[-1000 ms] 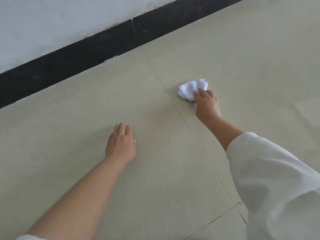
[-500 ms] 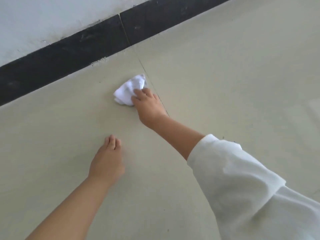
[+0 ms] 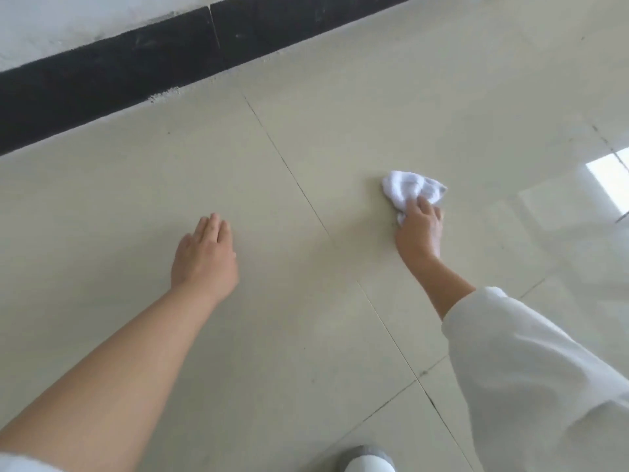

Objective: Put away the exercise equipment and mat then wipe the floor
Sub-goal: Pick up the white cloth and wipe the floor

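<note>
A crumpled white cloth (image 3: 410,189) lies pressed on the beige tiled floor (image 3: 340,137), right of a long tile joint. My right hand (image 3: 419,230) grips the cloth's near edge, fingers curled over it, with a white sleeve behind the wrist. My left hand (image 3: 203,258) rests flat on the floor to the left of the joint, palm down, fingers together, holding nothing. No exercise equipment or mat is in view.
A black skirting board (image 3: 136,63) runs along the foot of a white wall (image 3: 68,22) at the top left. A bright window reflection (image 3: 609,182) shines on the tiles at the right edge. A grey and white shoe tip (image 3: 366,461) shows at the bottom.
My right hand has swept the cloth back to the right across the tile joint, after it went left toward the wall. My left hand stays planted on the floor.
</note>
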`<state>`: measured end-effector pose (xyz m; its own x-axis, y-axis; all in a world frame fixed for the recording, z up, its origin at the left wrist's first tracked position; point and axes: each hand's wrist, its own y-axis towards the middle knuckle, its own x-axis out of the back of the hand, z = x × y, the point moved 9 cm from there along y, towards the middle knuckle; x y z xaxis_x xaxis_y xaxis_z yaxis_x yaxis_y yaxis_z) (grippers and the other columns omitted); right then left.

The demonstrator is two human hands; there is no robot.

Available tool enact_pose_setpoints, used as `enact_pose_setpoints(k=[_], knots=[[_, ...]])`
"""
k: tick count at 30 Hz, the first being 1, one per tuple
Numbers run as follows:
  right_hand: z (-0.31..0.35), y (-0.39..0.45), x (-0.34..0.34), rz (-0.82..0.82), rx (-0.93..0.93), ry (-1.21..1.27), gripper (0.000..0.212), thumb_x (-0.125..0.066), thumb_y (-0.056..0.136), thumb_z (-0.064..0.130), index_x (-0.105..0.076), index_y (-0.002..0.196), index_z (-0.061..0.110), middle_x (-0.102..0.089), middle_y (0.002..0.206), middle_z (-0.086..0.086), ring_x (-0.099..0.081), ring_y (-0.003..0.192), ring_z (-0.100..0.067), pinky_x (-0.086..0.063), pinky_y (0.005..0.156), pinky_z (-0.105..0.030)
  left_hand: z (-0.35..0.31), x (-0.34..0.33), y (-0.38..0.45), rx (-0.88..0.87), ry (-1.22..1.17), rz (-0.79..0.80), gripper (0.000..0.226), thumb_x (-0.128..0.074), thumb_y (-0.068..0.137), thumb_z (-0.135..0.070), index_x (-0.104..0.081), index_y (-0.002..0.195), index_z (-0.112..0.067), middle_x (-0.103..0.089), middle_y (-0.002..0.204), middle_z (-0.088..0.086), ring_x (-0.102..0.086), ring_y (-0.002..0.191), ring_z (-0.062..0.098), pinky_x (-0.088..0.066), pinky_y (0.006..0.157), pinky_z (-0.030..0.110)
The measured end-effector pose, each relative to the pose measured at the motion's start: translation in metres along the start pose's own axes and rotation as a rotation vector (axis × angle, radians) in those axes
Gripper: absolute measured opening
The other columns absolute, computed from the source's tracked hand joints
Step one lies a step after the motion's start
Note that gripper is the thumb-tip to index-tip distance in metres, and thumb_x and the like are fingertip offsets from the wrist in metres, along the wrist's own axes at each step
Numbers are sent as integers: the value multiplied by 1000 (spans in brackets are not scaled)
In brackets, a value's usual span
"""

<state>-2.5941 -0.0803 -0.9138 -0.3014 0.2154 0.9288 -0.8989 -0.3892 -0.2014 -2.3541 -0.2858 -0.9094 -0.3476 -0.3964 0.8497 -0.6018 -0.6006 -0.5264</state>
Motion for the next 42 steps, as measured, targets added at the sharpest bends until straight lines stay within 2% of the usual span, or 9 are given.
enact_pose_setpoints(k=[4,7,11,13,15,21,27,33,42], knots=[[108,-119,-69,181,512,-36,52,-43,72,-14,-56,120,2,-51,137,-12,-45,107,-31,-46,80,-38,-5,-11,-20,-14,-20,-10,55,-32,99,-13,-11,148,-3,-4,160,11,-3,149,24,-12,119,38],[99,-158,-70,144,624,-84,53,-33,61,-5,-68,99,6,-68,116,-9,-41,94,-21,-52,60,-26,3,-23,-33,-15,-19,-10,56,-32,99,-17,-10,148,-3,-4,160,11,-3,149,24,-12,119,38],[-31,-125,-23,82,135,-209,47,-30,89,-2,-46,133,5,-38,147,-11,-38,122,-32,-40,96,-37,-1,-33,-46,-26,-33,-2,56,-34,99,-21,-12,148,-3,-6,159,13,-4,148,24,-14,119,38],[-104,-123,12,82,-213,-247,41,-37,95,6,-39,136,2,-38,144,-15,-35,126,-35,-33,103,-38,-13,-36,-53,-57,-58,10,57,-33,99,-22,-11,148,-3,-5,159,12,-3,149,24,-13,119,38],[-117,-133,22,114,-311,-245,40,-39,96,8,-39,135,0,-43,137,-16,-36,125,-35,-36,102,-38,-24,-41,-58,-88,-79,25,56,-30,100,-23,-9,149,-5,-2,160,11,-1,149,22,-10,120,37],[26,-154,-22,293,179,-288,30,-40,89,-1,-52,116,1,-48,126,-10,-43,117,-28,-39,90,-29,-29,-41,-70,-120,-98,57,55,-26,101,-23,-5,149,-6,2,160,8,2,149,21,-7,120,37],[133,-95,121,47,409,-439,29,-39,88,-3,-55,113,-3,-50,126,-20,-48,116,-32,-41,94,-33,-35,27,-80,-202,-137,-75,55,-29,100,-24,-10,148,-3,-2,160,10,1,148,24,-9,120,39],[127,-78,182,1,415,-427,21,-46,85,-4,-59,102,-8,-54,119,-23,-50,114,-34,-39,94,-34,-42,82,-91,-203,-167,-200,56,-30,100,-23,-10,148,-2,-4,159,12,0,148,25,-9,120,40],[60,-12,52,267,558,-409,33,-39,85,-6,-48,116,0,-44,130,-12,-42,119,-32,-39,95,-34,-61,20,-43,75,-122,-73,59,-30,100,-28,-9,149,-3,-1,160,12,0,149,25,-10,120,38]])
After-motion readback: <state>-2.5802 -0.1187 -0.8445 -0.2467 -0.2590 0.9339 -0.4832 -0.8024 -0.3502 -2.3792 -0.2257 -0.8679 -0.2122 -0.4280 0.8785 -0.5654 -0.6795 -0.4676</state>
